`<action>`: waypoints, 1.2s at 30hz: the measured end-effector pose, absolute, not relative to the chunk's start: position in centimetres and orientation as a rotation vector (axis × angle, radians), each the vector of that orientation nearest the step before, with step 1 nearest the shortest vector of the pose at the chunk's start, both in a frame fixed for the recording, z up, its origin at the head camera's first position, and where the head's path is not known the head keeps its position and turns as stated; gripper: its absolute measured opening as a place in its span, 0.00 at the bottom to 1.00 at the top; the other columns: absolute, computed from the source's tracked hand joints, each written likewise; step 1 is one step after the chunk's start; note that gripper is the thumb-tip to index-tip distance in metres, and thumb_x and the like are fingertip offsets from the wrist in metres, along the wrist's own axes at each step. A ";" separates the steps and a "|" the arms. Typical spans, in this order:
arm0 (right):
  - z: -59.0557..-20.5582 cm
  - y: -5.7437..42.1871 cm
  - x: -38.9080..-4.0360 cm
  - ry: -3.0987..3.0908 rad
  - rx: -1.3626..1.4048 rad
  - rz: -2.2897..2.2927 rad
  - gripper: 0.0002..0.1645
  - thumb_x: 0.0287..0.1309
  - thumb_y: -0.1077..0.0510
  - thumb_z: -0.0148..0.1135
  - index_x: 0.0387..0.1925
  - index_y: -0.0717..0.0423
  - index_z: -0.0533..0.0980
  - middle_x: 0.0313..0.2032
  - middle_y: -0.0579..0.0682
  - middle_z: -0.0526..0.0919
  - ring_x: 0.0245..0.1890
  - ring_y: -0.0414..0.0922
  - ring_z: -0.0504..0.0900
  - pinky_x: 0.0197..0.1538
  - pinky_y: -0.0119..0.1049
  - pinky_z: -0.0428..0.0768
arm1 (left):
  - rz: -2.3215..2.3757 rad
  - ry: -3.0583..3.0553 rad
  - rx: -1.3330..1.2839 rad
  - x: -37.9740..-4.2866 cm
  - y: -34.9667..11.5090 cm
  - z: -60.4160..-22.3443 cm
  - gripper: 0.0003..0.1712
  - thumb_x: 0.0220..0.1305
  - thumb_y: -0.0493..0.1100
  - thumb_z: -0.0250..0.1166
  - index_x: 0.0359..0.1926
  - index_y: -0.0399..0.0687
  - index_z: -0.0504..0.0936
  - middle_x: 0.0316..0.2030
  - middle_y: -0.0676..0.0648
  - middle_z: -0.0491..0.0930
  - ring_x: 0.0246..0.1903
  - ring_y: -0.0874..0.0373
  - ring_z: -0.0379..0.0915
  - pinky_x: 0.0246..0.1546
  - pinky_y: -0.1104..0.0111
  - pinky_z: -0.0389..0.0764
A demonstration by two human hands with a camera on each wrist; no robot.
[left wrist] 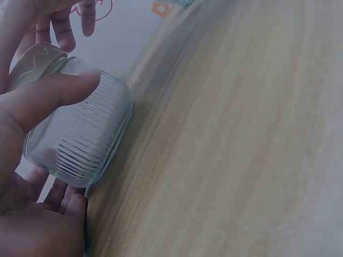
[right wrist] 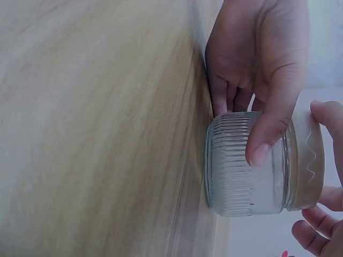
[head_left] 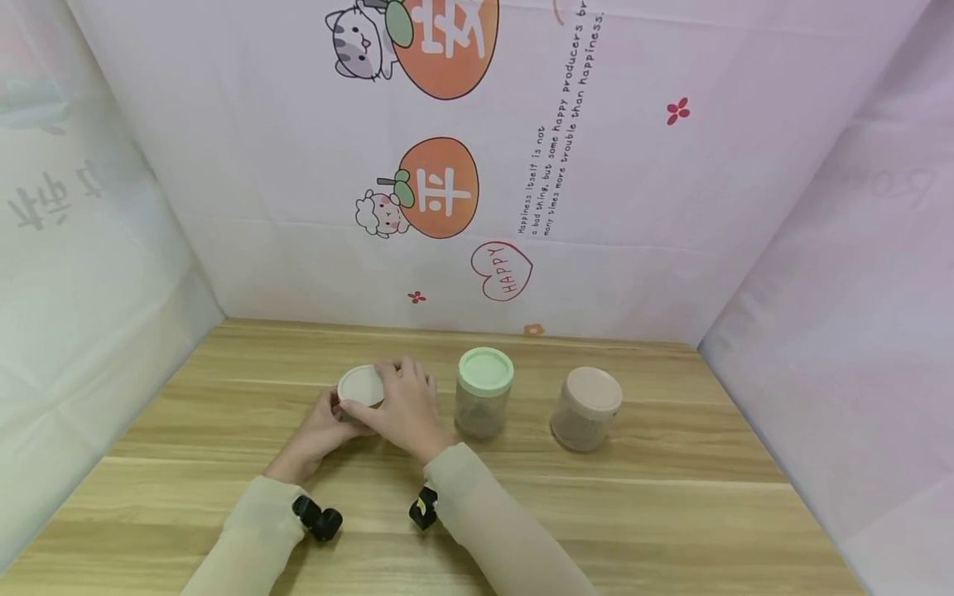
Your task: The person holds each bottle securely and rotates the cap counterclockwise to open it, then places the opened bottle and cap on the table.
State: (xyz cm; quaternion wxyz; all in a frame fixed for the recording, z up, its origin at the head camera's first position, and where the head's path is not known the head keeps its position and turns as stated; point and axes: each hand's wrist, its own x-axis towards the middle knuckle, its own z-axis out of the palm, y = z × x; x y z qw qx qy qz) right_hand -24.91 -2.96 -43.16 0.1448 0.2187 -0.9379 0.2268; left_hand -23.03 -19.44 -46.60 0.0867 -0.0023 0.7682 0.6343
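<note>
A ribbed clear glass jar (right wrist: 244, 179) with a whitish-beige lid (head_left: 361, 386) stands on the wooden table at the left of the head view. My left hand (head_left: 316, 434) holds the jar's body low down, thumb on the near side and fingers round the back. From above, my right hand (head_left: 408, 410) grips the lid's rim between thumb and fingers. In the right wrist view, the lid (right wrist: 309, 160) sits on the jar's mouth, with a wavy line on its side. The jar looks see-through, with no contents that I can make out.
Right of my hands stands a clear jar with a green lid (head_left: 486, 370). Farther right is another with a pinkish-beige lid (head_left: 594, 389). Printed cloth (head_left: 611, 165) walls the table (head_left: 633, 530) at the back and both sides.
</note>
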 end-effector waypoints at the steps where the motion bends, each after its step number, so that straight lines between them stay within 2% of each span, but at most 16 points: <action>1: -43.2 -2.9 -25.0 -2.708 0.636 0.648 0.48 0.56 0.22 0.59 0.67 0.47 0.72 0.55 0.48 0.72 0.54 0.45 0.70 0.54 0.43 0.68 | 1.895 2.285 -0.015 -23.1 -19.4 -46.6 0.58 0.58 0.41 0.75 0.75 0.36 0.43 0.73 0.31 0.49 0.72 0.35 0.49 0.68 0.47 0.62; 7: -43.2 -2.6 -25.2 -2.710 0.693 0.687 0.45 0.58 0.25 0.58 0.67 0.47 0.72 0.58 0.49 0.72 0.57 0.46 0.70 0.56 0.43 0.69 | 1.898 2.280 -0.010 -23.2 -19.5 -46.7 0.59 0.58 0.41 0.75 0.75 0.36 0.42 0.73 0.31 0.49 0.72 0.35 0.48 0.68 0.48 0.61; 14: -43.1 -2.3 -25.3 -2.748 0.758 0.747 0.39 0.59 0.34 0.59 0.69 0.44 0.70 0.64 0.49 0.70 0.63 0.48 0.67 0.62 0.46 0.66 | 1.904 2.275 0.016 -23.3 -19.6 -46.7 0.57 0.58 0.40 0.75 0.75 0.35 0.43 0.73 0.31 0.48 0.73 0.34 0.43 0.70 0.44 0.55; 18: -43.2 -2.3 -25.3 -2.739 0.796 0.779 0.40 0.58 0.38 0.57 0.70 0.45 0.69 0.66 0.48 0.69 0.65 0.49 0.66 0.64 0.48 0.65 | 1.900 2.270 0.021 -23.2 -19.7 -46.7 0.57 0.59 0.40 0.74 0.75 0.35 0.42 0.73 0.30 0.46 0.73 0.33 0.40 0.70 0.42 0.52; 21: -43.2 -2.3 -25.2 -2.726 0.830 0.793 0.41 0.60 0.37 0.59 0.71 0.47 0.67 0.68 0.50 0.68 0.67 0.51 0.64 0.66 0.51 0.63 | 1.900 2.271 0.024 -23.0 -19.6 -46.6 0.56 0.60 0.38 0.73 0.75 0.33 0.41 0.73 0.29 0.47 0.73 0.33 0.42 0.70 0.42 0.54; 24: -43.3 -2.5 -25.1 -2.719 0.840 0.805 0.43 0.61 0.33 0.61 0.71 0.48 0.67 0.70 0.54 0.66 0.69 0.53 0.63 0.68 0.54 0.61 | 1.905 2.274 0.015 -23.0 -19.6 -46.7 0.52 0.63 0.36 0.70 0.74 0.32 0.42 0.71 0.29 0.50 0.71 0.34 0.50 0.66 0.48 0.64; 27: -43.4 -2.7 -25.0 -2.709 0.823 0.816 0.46 0.60 0.30 0.62 0.71 0.49 0.66 0.70 0.56 0.65 0.70 0.54 0.62 0.69 0.56 0.61 | 1.904 2.286 0.014 -23.1 -19.5 -46.9 0.50 0.64 0.36 0.69 0.73 0.32 0.43 0.69 0.30 0.52 0.68 0.36 0.55 0.63 0.52 0.69; 30: -43.6 -2.9 -24.9 -2.709 0.800 0.808 0.47 0.59 0.28 0.62 0.72 0.49 0.65 0.70 0.56 0.66 0.70 0.53 0.63 0.68 0.56 0.62 | 1.899 2.294 0.019 -23.0 -19.5 -46.9 0.50 0.64 0.38 0.69 0.73 0.33 0.44 0.70 0.30 0.51 0.68 0.35 0.53 0.65 0.49 0.66; 32: -43.5 -3.1 -24.9 -2.713 0.786 0.793 0.48 0.59 0.28 0.62 0.72 0.48 0.65 0.69 0.55 0.66 0.69 0.53 0.63 0.68 0.55 0.63 | 1.898 2.297 0.017 -23.0 -19.5 -46.8 0.52 0.64 0.39 0.70 0.74 0.33 0.43 0.71 0.30 0.50 0.69 0.34 0.51 0.67 0.44 0.60; 36: -43.3 -3.2 -24.9 -2.737 0.759 0.772 0.50 0.59 0.27 0.61 0.74 0.49 0.63 0.69 0.54 0.66 0.69 0.53 0.63 0.68 0.55 0.63 | 1.896 2.295 0.006 -23.0 -19.5 -46.7 0.53 0.63 0.40 0.71 0.74 0.34 0.43 0.72 0.31 0.49 0.70 0.34 0.49 0.69 0.43 0.56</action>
